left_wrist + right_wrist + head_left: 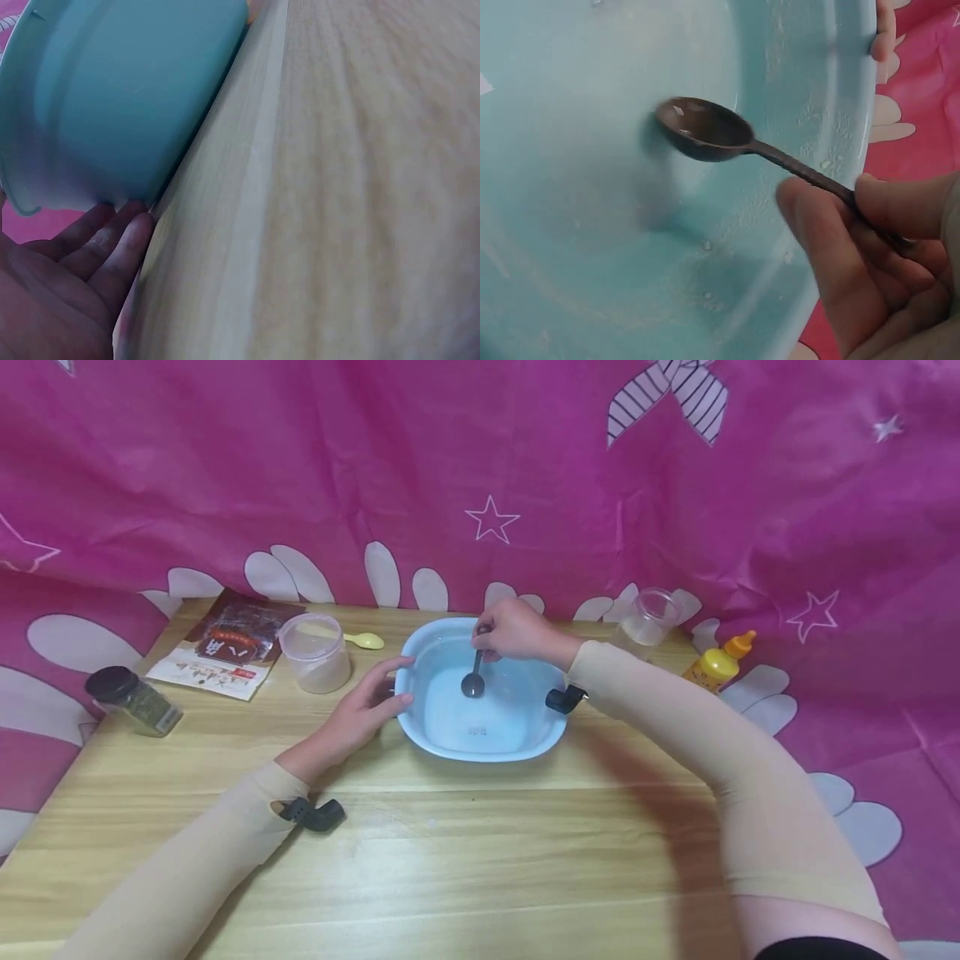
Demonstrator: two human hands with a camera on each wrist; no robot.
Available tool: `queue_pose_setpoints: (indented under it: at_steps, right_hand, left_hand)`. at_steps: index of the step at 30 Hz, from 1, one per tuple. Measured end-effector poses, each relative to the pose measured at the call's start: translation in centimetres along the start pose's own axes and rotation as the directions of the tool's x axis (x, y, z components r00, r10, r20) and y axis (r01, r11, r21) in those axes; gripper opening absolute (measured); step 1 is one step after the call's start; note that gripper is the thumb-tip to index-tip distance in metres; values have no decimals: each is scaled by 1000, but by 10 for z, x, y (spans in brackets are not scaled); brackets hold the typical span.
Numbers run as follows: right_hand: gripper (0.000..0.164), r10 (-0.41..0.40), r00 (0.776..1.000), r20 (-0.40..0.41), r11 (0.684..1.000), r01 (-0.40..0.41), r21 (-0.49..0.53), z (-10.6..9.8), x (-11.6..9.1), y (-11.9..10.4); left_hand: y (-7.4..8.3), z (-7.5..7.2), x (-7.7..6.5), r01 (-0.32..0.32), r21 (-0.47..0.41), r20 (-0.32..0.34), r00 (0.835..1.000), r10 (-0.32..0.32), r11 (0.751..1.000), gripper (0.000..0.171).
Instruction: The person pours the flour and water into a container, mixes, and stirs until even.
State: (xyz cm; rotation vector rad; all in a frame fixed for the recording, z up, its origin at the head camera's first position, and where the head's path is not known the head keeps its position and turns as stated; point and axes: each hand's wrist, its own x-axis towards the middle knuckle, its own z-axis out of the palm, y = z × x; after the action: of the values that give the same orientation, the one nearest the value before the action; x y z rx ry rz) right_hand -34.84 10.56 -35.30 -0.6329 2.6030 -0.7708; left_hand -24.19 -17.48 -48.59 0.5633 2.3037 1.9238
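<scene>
A light blue plastic basin [480,752] stands on the table, with small whitish specks on its inner wall [780,210]. My left hand [363,702] holds its left side, thumb and a finger at the rim. In the left wrist view the other fingers [120,255] lie against the basin's outside, low near the table. Over the basin, my right hand [517,631] pinches the handle of a dark brown spoon [473,684] between thumb and fingers. The spoon's bowl [705,127] points down into the basin and looks glossy inside; whether it holds liquid I cannot tell.
Left of the basin are a clear tub [315,656], a yellow spoon [365,641], a brown-and-white packet [225,647] and a dark-lidded jar [135,700]. Behind my right arm stand another clear cup [648,620] and a yellow bottle [714,668]. A pink curtain [420,460] hangs behind the table.
</scene>
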Motion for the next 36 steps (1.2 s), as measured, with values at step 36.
queue_pose_setpoints:
  at_steps: [36]
  right_hand:
    - [11,23,999,-47,997,-27,-78,-3,-1,2]
  left_hand:
    - [-1,2,0,-3,-9,-6,1000,3,1000,61]
